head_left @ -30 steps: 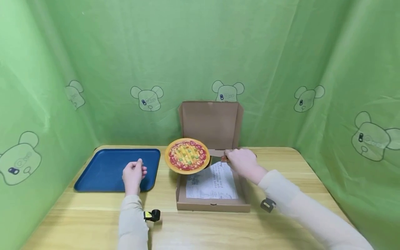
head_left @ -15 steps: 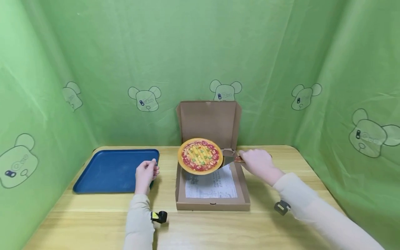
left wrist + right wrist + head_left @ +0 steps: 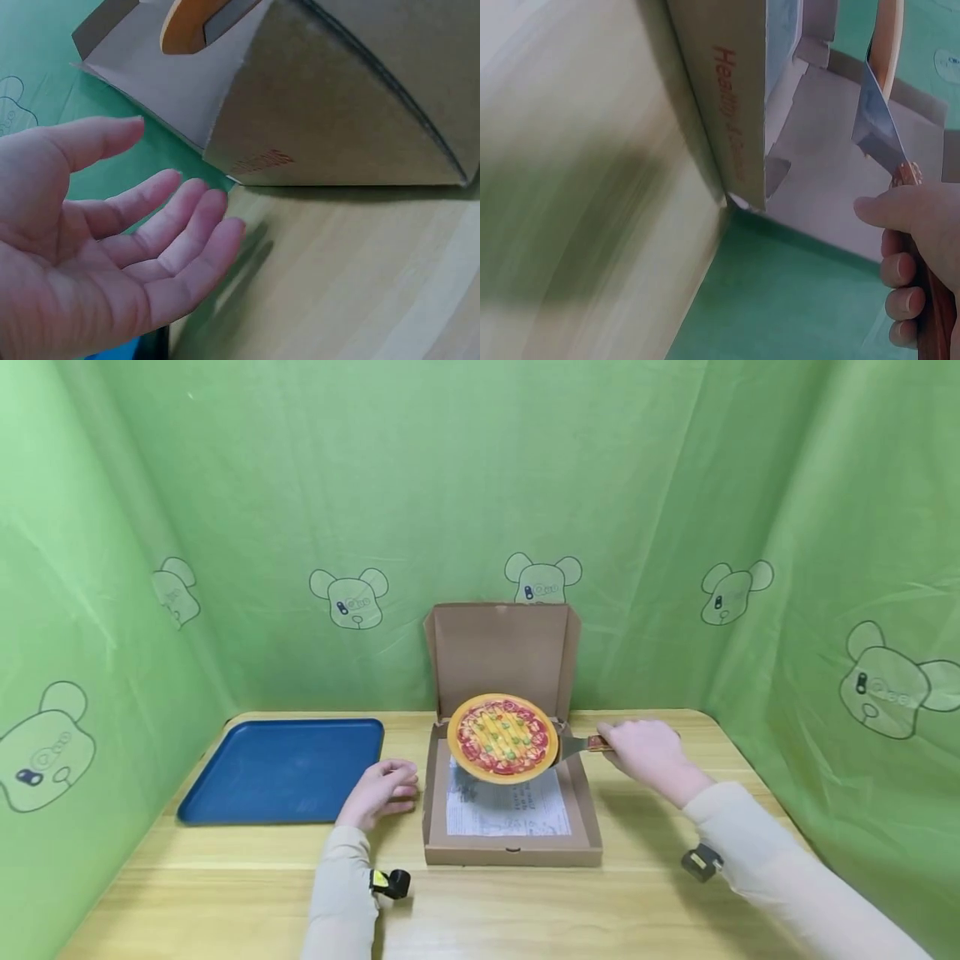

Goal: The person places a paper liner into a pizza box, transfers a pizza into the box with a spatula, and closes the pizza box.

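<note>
In the head view my right hand [image 3: 647, 752] grips the wooden handle of a pizza server [image 3: 573, 746] with a flat metal blade. A round pizza [image 3: 502, 739] with red and yellow topping rests on that blade, held above the open cardboard pizza box [image 3: 513, 857]. Printed paper [image 3: 506, 814] lines the box. My left hand [image 3: 381, 793] is just left of the box, holding nothing; the left wrist view shows its fingers [image 3: 176, 247] loosely bent, apart from the box wall. The right wrist view shows the fingers curled round the server's handle [image 3: 934, 315].
A blue tray [image 3: 281, 772] lies on the wooden table [image 3: 480, 910] at the left. The box lid [image 3: 501, 652] stands upright at the back. Green curtains [image 3: 420, 468] with bear-head prints close off the back and both sides.
My right hand has moved right with the server, bringing the pizza from the box's left side to over the box. My left hand has shifted right, from over the tray to beside the box, its fingers loosening.
</note>
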`<state>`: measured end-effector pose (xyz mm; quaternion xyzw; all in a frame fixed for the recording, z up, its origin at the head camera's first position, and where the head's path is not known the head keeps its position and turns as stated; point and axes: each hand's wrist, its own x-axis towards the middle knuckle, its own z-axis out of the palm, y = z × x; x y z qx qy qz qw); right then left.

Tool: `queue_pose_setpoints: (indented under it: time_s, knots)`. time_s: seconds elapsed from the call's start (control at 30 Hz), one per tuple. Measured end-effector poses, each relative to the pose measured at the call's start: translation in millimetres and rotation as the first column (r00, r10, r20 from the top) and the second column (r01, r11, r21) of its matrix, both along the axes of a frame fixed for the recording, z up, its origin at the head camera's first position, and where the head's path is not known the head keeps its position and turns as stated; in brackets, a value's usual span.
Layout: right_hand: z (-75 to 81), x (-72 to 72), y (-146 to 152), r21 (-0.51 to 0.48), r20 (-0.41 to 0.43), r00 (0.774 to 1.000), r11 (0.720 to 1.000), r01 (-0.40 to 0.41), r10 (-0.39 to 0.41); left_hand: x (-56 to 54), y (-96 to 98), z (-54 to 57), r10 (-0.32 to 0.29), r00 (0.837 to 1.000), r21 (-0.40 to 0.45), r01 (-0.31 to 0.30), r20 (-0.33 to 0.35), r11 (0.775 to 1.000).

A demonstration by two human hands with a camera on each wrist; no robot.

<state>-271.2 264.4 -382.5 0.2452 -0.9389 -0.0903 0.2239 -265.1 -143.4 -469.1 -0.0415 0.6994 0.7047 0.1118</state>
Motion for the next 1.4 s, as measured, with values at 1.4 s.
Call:
queue_pose_setpoints:
  time_s: [1.4]
  knots:
    - [-4.5, -5.1, 8.2, 0.058, 0.017, 0.994, 0.992, -0.111, 0.11, -4.4, -1.0, -24.3, -0.203, 0.979, 0.066, 0.201, 0.029, 0.977]
